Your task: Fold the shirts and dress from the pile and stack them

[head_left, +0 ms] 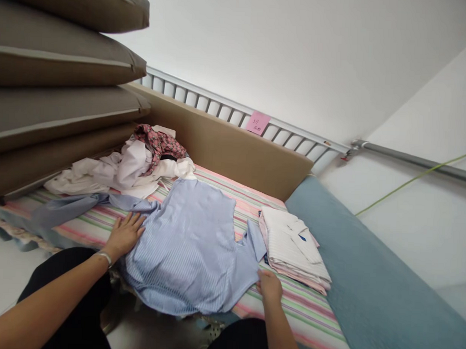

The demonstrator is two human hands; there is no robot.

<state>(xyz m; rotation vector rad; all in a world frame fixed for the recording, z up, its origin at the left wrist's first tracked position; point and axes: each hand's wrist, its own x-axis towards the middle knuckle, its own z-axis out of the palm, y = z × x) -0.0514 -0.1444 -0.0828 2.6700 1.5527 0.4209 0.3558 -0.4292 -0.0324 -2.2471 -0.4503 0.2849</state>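
Note:
A light blue striped shirt (192,239) lies spread face down on a striped sheet (304,309). My left hand (124,234) rests flat and open on the shirt's left shoulder, near the sleeve that trails off to the left. My right hand (269,284) is closed in a pinch on the shirt's right sleeve edge. Just right of that hand sits a stack of folded shirts (293,248), white striped on top with pink beneath.
A heap of unfolded clothes (130,168), white with a floral piece on top, lies at the back left. Brown cushions (59,102) are stacked on the left. A tan headboard (234,149), a blue mattress (377,296) and a wall rail with a pink note (257,123) border the bed.

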